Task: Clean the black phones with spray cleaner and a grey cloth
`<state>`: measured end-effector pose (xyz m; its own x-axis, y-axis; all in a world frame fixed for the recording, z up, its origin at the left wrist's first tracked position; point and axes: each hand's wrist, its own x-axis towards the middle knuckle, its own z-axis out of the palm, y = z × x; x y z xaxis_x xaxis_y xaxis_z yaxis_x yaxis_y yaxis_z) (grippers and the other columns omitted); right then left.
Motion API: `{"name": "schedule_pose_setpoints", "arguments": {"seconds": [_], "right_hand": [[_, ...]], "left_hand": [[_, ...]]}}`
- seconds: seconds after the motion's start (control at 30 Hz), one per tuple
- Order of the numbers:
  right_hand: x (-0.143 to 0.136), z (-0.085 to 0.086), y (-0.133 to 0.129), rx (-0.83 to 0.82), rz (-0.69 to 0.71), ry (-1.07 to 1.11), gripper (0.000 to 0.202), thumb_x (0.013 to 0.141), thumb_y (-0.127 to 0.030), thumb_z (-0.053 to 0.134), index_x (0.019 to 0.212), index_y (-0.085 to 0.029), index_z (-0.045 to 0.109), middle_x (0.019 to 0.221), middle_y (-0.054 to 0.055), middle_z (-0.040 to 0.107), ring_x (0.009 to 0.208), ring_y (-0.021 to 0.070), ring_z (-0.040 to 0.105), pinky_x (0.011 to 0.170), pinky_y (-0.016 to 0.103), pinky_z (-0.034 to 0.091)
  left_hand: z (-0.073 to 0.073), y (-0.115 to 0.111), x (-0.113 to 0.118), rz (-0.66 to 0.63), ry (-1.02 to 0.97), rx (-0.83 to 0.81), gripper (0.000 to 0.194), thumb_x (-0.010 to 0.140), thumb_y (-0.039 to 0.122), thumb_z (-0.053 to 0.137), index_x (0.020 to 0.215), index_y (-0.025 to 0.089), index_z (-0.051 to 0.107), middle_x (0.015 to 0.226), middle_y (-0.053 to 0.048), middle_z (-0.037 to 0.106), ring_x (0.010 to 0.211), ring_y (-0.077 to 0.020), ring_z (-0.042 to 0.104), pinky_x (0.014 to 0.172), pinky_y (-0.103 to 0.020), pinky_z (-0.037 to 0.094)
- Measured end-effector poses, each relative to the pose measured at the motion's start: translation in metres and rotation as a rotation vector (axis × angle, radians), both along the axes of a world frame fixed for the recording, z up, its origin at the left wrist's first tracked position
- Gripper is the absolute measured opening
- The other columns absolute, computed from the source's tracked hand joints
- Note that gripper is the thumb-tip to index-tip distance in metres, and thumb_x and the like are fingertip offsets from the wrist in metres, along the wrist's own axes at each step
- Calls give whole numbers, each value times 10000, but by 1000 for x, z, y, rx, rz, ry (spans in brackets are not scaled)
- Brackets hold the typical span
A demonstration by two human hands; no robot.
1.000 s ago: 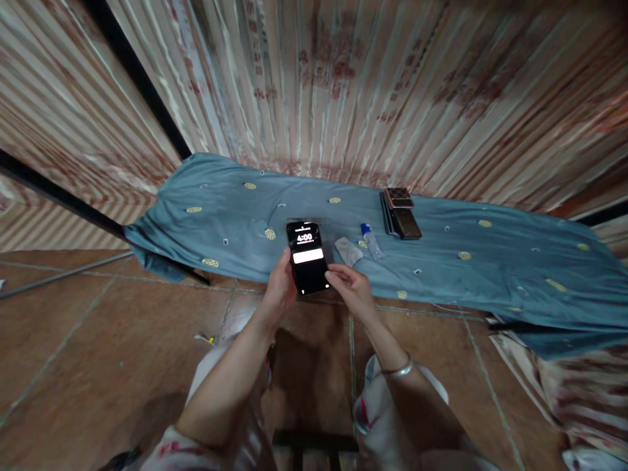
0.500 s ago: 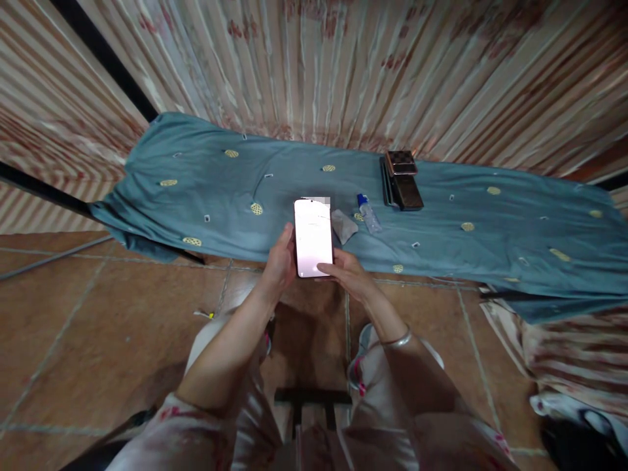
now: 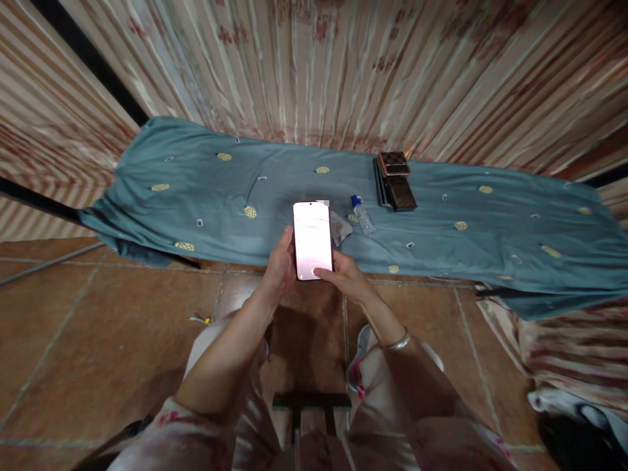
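Observation:
A smartphone (image 3: 312,237) with a bright white screen is held upright in front of me, over the near edge of a teal cloth (image 3: 441,248). My left hand (image 3: 278,265) grips its left side. My right hand (image 3: 343,275) supports the lower right corner, with the thumb resting on the bottom of the screen. Just behind the phone on the cloth lie a small grey cloth (image 3: 339,227) and a small clear bottle with a blue cap (image 3: 362,214).
A dark stack of flat cases or wallets (image 3: 394,181) lies further back on the teal cloth. Striped curtains (image 3: 343,72) hang behind. Brown floor tiles (image 3: 98,327) spread on the left. Bundled fabric (image 3: 564,366) lies at the right. A dark stool (image 3: 311,400) sits between my knees.
The phone screen went from a dark lock screen showing the time to bright white. My right thumb moved onto the lower part of the screen. My view shifted slightly.

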<state>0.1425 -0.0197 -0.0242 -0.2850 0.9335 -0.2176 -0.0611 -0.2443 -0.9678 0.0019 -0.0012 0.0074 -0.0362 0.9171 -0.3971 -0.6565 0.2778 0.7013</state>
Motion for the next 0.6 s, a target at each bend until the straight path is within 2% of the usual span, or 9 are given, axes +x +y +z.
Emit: {"name": "schedule_pose_setpoints", "arguments": {"seconds": [0.27,0.5,0.6], "right_hand": [[3,3,-1,12,13,-10,542,640,-430,838,1104,-197,683,1146,63,760,1054,265,701,992,451,526],[14,12,2,15,33,-26,440,789,-516,701,1114,-221,676,1118,33,762,983,223,709,908,389,567],[19,10,5,50,-33,-142,357,842,-518,617,1046,-237,703,1072,21,770,969,219,711,834,360,592]], "left_hand": [[-1,1,2,4,-10,-9,372,952,449,516,997,140,717,980,-83,793,1083,-270,708,1007,-387,512],[0,0,3,-26,-26,-41,394,971,444,471,1071,141,702,1072,-106,778,1153,-299,680,1032,-439,505],[-3,1,4,-42,-35,-43,404,965,460,483,1066,138,706,1044,-110,782,1155,-310,679,1034,-451,504]]}}
